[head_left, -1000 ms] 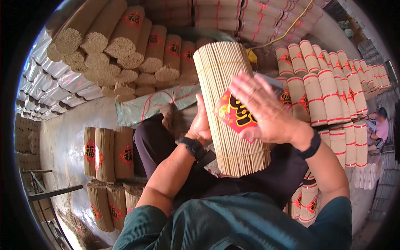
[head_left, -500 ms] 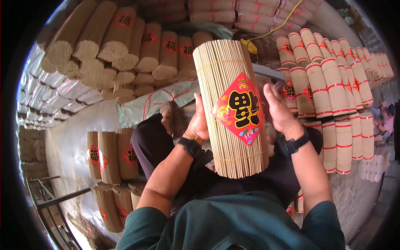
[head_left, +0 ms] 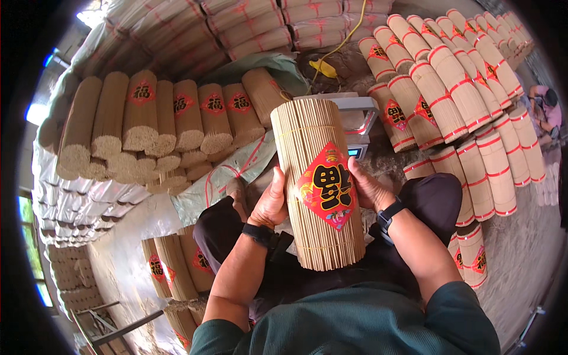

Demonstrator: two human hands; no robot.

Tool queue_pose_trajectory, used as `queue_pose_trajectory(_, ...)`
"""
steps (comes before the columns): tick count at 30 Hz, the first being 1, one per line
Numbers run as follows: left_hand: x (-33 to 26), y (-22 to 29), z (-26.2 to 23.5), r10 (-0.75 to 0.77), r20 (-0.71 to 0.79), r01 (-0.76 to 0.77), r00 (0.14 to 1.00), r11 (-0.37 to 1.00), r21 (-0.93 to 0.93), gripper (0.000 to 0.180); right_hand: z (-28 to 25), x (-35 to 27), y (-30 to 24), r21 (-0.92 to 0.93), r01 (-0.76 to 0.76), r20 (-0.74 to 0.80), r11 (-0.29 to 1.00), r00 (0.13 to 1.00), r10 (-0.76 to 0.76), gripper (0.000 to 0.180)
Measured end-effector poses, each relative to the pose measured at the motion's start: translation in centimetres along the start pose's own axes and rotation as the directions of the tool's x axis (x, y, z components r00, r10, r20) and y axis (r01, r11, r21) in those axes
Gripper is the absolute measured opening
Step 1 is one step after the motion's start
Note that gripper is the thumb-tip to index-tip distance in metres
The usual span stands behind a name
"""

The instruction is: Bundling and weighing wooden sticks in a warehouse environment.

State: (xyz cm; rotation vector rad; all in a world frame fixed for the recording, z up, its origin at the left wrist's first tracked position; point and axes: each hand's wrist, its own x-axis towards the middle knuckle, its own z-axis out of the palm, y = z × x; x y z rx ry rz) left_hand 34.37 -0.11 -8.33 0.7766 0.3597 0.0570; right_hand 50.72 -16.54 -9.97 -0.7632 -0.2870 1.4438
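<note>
Held upright in front of me is a thick round bundle of thin tan sticks (head_left: pixel 303 145), tied with thin yellow bands. On its front is a red diamond label (head_left: pixel 327 184) with a large dark character. My left hand (head_left: pixel 271 201) presses the bundle's left side, thumb up along it. My right hand (head_left: pixel 371 188) grips the opposite side by the label's edge. The fingertips of both hands are hidden behind the bundle. Just beyond it stands a grey device with a small lit display (head_left: pixel 355 151), partly covered by the bundle.
Similar labelled bundles (head_left: pixel 142 112) lie stacked at the far left, more (head_left: pixel 174 266) near my left knee. Red-banded bundles (head_left: pixel 467 103) fill the right side. Wrapped packs (head_left: pixel 248 29) line the back. A yellow object (head_left: pixel 323 68) lies beyond the device. Another person (head_left: pixel 545 109) sits far right.
My right hand, which was apart from the bundle with its fingers spread, now grips its side. The view has shifted, bringing the grey device with its display into sight.
</note>
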Motion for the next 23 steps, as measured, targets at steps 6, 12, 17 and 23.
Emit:
queue_pose_trajectory(6,2.2,-0.2,0.7,0.012,0.086,-0.025,0.996,0.987,0.157,0.102,-1.4,-0.7,-0.2,0.003,0.008,-0.048,1.000,0.999,-0.008,0.083)
queue_pose_trajectory(12,4.4,-2.2,0.3,-0.020,0.020,0.017,1.000,0.987,0.162,0.094,-3.7,-0.6,0.5,-0.044,0.040,-0.110,0.998,0.993,-0.044,0.077)
queue_pose_trajectory(17,5.7,-3.5,-0.4,-0.057,-0.027,0.061,0.998,0.984,0.167,0.089,-5.0,-0.4,0.4,-0.009,0.020,-0.134,1.000,0.991,-0.021,0.076)
queue_pose_trajectory(23,7.1,-4.3,-2.1,-0.159,0.071,0.148,0.985,0.979,0.143,0.093,-6.8,-0.1,1.0,-0.019,-0.012,-0.201,1.000,0.980,0.008,0.078)
